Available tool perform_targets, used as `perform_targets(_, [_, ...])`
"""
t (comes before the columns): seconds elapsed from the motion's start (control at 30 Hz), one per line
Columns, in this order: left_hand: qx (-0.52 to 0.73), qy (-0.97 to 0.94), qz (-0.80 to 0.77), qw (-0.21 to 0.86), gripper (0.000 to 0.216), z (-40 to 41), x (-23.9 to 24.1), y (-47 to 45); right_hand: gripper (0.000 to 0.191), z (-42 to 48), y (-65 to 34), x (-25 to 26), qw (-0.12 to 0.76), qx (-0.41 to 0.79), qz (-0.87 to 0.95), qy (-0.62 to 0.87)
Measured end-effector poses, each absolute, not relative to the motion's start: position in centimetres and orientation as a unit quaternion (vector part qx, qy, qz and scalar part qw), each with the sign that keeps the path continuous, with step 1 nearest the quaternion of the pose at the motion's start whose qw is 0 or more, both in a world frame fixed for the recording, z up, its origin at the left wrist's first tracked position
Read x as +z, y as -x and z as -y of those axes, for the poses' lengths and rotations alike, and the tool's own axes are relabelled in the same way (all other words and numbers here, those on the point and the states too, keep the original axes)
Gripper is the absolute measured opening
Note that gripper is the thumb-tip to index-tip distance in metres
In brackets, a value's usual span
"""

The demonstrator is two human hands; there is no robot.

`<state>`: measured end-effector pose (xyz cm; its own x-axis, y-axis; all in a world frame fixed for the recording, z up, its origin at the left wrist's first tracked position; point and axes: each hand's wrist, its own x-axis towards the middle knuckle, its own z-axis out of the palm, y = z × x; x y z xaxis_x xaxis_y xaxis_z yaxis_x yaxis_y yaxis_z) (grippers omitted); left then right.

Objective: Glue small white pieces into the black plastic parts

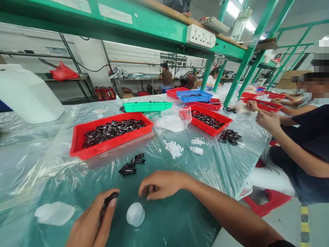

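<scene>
My left hand is closed on a small black part, which juts out between thumb and forefinger. To its right, my right hand has its fingers curled in a pinch; something dark shows between them, but its kind is hidden. Between and just below both hands sits a small, round, whitish translucent piece, touched by neither. Beyond the hands lies a loose pile of small black parts. White pieces are scattered farther back, with a small clear bottle near them.
Red trays full of black parts stand farther back, with a green tray and a blue tray behind. A white jug stands left. A whitish flat piece lies front left. A co-worker sits at right.
</scene>
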<state>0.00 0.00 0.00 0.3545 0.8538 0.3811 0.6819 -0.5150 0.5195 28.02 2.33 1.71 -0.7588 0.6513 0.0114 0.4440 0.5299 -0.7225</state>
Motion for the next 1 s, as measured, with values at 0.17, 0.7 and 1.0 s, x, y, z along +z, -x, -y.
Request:
perform_targets(0.17, [0.335,-0.819,-0.452,0.114,0.031,-0.2,1.2,-0.1,0.044,0.4,-31.8,0.9,0.270,0.129,0.754,0.584])
perform_targets(0.7, [0.373,-0.781,-0.472,0.168,0.026,0.7,1.0,-0.3,0.039,-11.0,-32.8,-2.6,0.183,-0.090,0.681,0.703])
perform_targets(1.0, [0.375,-0.784,-0.460,0.181,0.027,0.9,1.4,-0.5,0.028,-7.8,-35.3,-1.4,0.119,-0.096,0.760,0.632])
